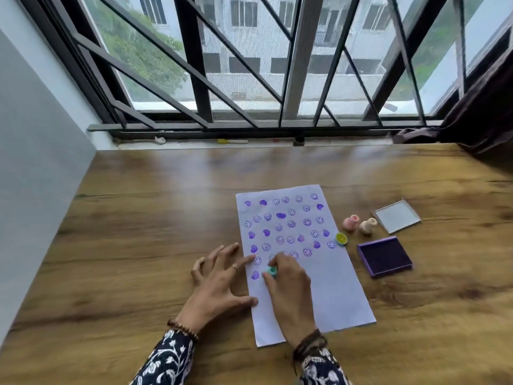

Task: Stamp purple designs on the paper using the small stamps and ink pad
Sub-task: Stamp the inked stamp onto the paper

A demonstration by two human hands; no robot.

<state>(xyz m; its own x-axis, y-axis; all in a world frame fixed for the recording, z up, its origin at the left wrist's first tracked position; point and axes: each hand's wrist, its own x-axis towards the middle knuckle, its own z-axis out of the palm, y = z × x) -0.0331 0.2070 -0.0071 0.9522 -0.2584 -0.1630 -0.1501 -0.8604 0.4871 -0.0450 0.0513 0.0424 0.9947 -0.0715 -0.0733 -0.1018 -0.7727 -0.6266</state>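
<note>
The wooden counter carries all items and runs up to a barred window. The white paper lies flat on the counter, its long side running away from the person, its upper part covered with purple hearts and smiley prints. The left hand is released, fingers spread, fingertips resting on the paper's left edge. The right hand grasps a teal stamp between thumb and fingers, held against the paper near the lower printed rows. The purple ink pad sits open on the counter right of the paper; its clear lid lies beyond it. A pink stamp and a cream stamp stand beside the lid. A yellow stamp lies at the paper's right edge.
</note>
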